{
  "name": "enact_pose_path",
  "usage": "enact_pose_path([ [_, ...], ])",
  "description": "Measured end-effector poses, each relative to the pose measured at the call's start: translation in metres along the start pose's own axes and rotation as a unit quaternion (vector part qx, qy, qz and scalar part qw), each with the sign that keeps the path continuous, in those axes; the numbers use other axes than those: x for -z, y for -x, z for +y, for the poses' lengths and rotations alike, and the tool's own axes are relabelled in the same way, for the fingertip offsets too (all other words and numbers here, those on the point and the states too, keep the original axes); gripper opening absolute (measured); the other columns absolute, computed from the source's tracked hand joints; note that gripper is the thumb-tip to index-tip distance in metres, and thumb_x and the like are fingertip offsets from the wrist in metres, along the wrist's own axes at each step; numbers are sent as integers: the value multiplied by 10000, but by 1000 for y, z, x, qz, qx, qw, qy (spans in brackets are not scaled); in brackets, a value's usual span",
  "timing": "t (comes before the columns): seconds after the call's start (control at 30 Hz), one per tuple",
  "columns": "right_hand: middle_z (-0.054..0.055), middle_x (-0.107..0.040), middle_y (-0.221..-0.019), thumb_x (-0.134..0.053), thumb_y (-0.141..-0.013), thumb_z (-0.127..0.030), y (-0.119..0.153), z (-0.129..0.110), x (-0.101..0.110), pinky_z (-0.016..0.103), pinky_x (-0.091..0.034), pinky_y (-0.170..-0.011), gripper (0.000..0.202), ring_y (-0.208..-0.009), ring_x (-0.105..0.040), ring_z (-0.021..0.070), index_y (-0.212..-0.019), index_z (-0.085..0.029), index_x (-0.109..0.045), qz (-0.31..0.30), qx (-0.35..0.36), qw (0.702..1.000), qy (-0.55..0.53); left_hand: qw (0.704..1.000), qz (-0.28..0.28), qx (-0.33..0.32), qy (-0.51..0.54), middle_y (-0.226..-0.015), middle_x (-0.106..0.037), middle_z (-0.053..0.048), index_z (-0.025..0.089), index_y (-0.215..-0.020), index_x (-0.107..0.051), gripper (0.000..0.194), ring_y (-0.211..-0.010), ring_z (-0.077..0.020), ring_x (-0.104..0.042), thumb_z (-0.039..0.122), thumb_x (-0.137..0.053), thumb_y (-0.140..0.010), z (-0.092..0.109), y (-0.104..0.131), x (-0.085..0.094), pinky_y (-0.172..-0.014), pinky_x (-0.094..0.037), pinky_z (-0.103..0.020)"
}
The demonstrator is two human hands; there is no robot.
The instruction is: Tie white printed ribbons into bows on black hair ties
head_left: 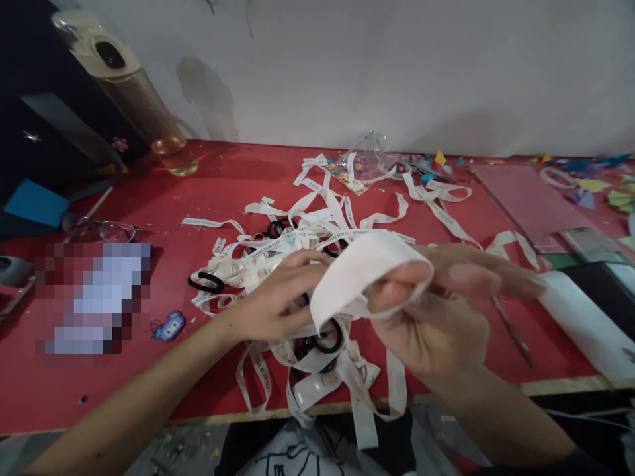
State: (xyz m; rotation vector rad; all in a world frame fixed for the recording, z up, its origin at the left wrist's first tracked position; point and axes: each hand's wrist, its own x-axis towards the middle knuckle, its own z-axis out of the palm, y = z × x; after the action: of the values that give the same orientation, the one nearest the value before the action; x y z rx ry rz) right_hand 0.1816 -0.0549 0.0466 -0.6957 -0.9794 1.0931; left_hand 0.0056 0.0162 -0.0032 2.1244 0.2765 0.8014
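White ribbon is looped round the fingers of my right hand, which is closed on it and raised above the table. My left hand reaches into a tangled pile of printed white ribbons, its fingers bent. Its fingertips are hidden behind the raised loop, so what they grip cannot be made out. Among the ribbons lie several black hair ties, one at the pile's left and another just below my hands. Loose ribbon ends hang over the table's front edge.
On the red table, a bottle, glasses and a blurred-out phone-like object are at left. A small blue item lies nearer. Clear plastic packaging sits behind. Coloured scraps and a white roll lie right.
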Motion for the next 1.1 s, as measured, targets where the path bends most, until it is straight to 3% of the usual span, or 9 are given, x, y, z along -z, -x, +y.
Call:
enact_pose_path([
  [0.1,-126,-704,-756,-621,-713,36,-16,-2,5,145,-579,-674,332,-751,-699,40,-741,-295,-629,36,-11,990,-138,999,-24,2,46,-1076,-701,-114,168,-973,-679,95,-1126,-243,-607,217,-645,-899,6,-2,3,-998,-464,-381],
  [0.17,-116,-605,-633,-579,-673,65,-29,2,17,116,-536,-610,328,-595,-607,15,-728,-257,-613,96,29,982,-161,989,-44,32,140,-1012,-727,-118,155,-884,-676,79,-1083,-230,-629,218,-638,-914,9,-2,6,-972,-480,-376],
  [0.3,-78,-490,-618,-535,-651,1,-46,27,48,160,-380,-459,255,-506,-472,45,-748,-224,-604,165,3,986,-18,918,-71,115,373,-867,-764,-104,146,-863,-659,163,-918,-217,-701,247,-578,-962,14,4,11,-862,-543,-368],
  [0.37,-40,-564,-694,-497,-688,-24,-46,39,57,218,-411,-506,265,-564,-515,85,-785,-220,-645,109,-24,980,167,890,-58,150,426,-831,-767,-88,146,-875,-663,166,-829,-198,-722,248,-572,-969,14,6,10,-790,-558,-335],
  [0.5,56,-698,-1064,-492,-805,-61,-37,40,51,466,-478,-974,312,-1069,-608,235,-935,-237,-715,-49,136,860,489,896,11,157,416,-810,-765,-51,164,-874,-707,146,-791,-171,-722,223,-601,-956,10,8,8,-771,-559,-300],
  [0.6,62,-644,-1314,-498,-881,-143,-29,34,39,560,-377,-1135,375,-1355,-480,284,-1199,-277,-645,-190,210,830,480,914,78,133,376,-785,-762,-32,191,-867,-768,153,-757,-154,-705,234,-638,-934,5,9,6,-772,-555,-282],
  [0.73,96,-665,-1298,-555,-887,-157,-22,38,32,553,-354,-1186,480,-1335,-539,262,-1361,-233,-540,-297,228,807,457,922,123,132,342,-707,-744,-26,224,-912,-807,157,-679,-155,-678,277,-660,-920,1,11,6,-707,-554,-281],
  [0.9,73,-740,-1158,-551,-941,-129,-19,49,36,445,-484,-1086,346,-1124,-673,197,-1257,-238,-644,-211,246,828,458,947,130,84,280,-765,-757,-55,226,-829,-814,164,-796,-191,-686,305,-686,-896,6,6,6,-809,-548,-333],
  [1.1,3,-778,-1101,-519,-966,-151,-20,46,41,352,-574,-939,308,-1033,-726,173,-1149,-293,-722,-16,114,897,426,952,54,48,299,-709,-753,-64,224,-769,-792,212,-810,-231,-711,342,-672,-898,13,1,8,-870,-544,-422],
])
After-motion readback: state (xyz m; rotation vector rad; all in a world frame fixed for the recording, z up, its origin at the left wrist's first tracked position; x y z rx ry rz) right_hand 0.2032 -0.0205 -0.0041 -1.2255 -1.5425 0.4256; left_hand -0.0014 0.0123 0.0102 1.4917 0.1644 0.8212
